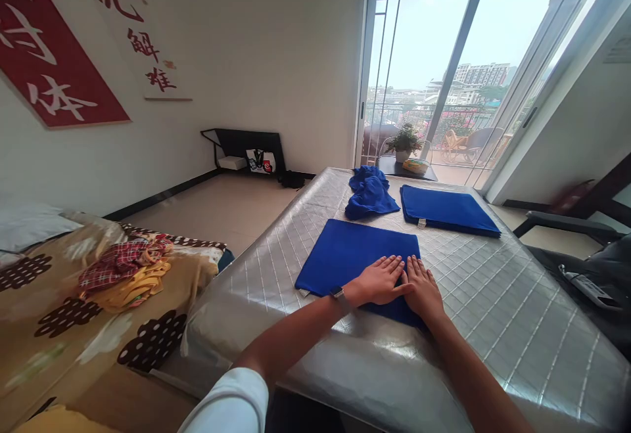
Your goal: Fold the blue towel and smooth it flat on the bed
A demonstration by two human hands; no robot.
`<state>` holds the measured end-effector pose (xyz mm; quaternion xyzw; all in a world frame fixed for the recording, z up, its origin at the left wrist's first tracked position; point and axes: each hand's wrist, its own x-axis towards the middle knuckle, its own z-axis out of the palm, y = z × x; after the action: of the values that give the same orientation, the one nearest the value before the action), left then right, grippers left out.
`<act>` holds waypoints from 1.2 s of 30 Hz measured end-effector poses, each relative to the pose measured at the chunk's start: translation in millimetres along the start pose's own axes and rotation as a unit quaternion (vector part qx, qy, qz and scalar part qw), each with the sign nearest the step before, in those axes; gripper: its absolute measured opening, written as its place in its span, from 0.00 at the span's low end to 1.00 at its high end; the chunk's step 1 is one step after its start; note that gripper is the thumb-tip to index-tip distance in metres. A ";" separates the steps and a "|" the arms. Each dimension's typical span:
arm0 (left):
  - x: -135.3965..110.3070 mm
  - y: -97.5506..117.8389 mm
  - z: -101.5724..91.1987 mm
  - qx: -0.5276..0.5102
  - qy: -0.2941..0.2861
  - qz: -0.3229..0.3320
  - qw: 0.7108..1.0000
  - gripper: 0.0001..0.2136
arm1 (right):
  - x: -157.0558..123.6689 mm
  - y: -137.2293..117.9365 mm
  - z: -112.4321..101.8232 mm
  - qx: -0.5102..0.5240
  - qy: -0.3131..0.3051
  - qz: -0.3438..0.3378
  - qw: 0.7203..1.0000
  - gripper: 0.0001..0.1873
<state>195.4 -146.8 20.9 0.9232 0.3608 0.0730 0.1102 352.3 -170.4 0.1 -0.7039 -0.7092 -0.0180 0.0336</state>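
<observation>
A blue cloth, folded into a flat rectangle, lies near the front edge of a plastic-wrapped mattress. My left hand rests flat on its right part, fingers stretched out and a dark watch on the wrist. Beside it, my right hand lies over the cloth's right edge with fingers extended, touching or nearly touching the left. Neither hand grips the fabric. Farther back sit a crumpled blue cloth and, to the right, a neat stack of folded blue cloths with a small white tag.
On the left stands a bed with a patterned cover, holding a red plaid garment and yellow cloth. A small table with a potted plant stands by the sliding glass door. At right is a black chair.
</observation>
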 end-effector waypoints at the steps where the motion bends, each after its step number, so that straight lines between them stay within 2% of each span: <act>1: 5.3 -0.7 3.2 0.000 0.004 -0.002 1.000 0.38 | -0.4 -0.2 -0.8 0.000 -0.001 0.003 1.000 0.32; 4: 3.5 -9.8 9.1 0.012 0.022 -0.015 1.000 0.38 | 0.3 -1.6 -2.1 0.006 -0.010 0.010 1.000 0.33; 7: -16.2 -29.1 6.4 0.024 0.029 -0.045 0.998 0.39 | 2.4 -2.3 -0.7 0.012 -0.010 0.021 1.000 0.34; 14: -82.3 -108.2 -19.4 0.035 0.031 -0.214 0.976 0.41 | 4.8 -2.9 2.3 0.037 -0.022 0.033 0.999 0.35; 17: -100.3 -128.0 -22.1 0.041 0.045 -0.256 0.965 0.41 | 4.6 -5.4 -2.0 0.020 -0.037 0.036 0.998 0.35; 24: -102.1 -129.1 -15.3 0.048 0.065 -0.264 0.961 0.42 | 20.2 -5.7 -28.0 -0.053 -0.109 0.021 0.992 0.34; 27: -102.2 -129.3 -15.0 0.050 0.069 -0.270 0.959 0.41 | 36.8 -4.1 -35.1 -0.033 -0.094 0.017 0.995 0.34; 31: -104.9 -131.1 -14.7 0.059 0.077 -0.267 0.959 0.41 | 54.3 -1.7 -24.1 0.017 -0.049 0.031 0.998 0.36; 36: -105.8 -133.5 -13.4 0.056 0.072 -0.262 0.961 0.41 | 57.2 3.3 -1.9 0.052 -0.033 0.037 0.997 0.37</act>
<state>28.7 -121.5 -6.1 0.7936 0.6002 0.0873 0.0477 355.3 -113.5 6.1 -0.7271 -0.6835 0.0433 0.0472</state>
